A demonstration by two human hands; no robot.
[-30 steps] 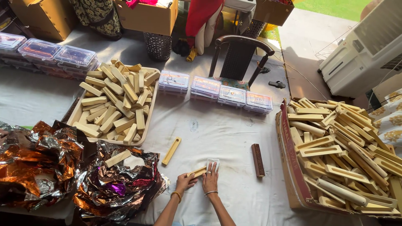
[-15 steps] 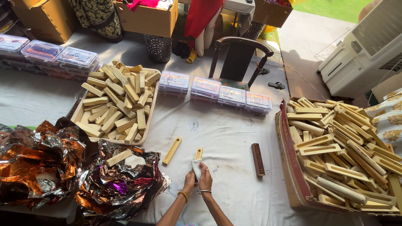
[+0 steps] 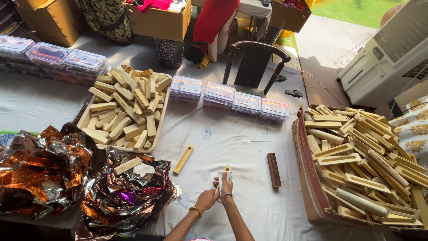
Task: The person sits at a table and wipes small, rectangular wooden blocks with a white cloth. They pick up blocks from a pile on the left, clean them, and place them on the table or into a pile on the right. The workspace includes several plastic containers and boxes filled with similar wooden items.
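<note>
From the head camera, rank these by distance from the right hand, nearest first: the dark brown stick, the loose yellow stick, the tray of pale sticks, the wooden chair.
Measured from the right hand:
1. Dark brown stick, just to its right on the white cloth.
2. Loose yellow stick, to its left and slightly ahead; only a little farther than the brown stick.
3. Tray of pale sticks, far left.
4. Wooden chair, beyond the table.

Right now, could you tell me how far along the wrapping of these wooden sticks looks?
Done: one brown wrapped stick lies on the white cloth. In hand: the left hand and right hand hold one stick in a pale wrapper. Left: a bare stick nearby, the tray of sticks and the full box.
</note>
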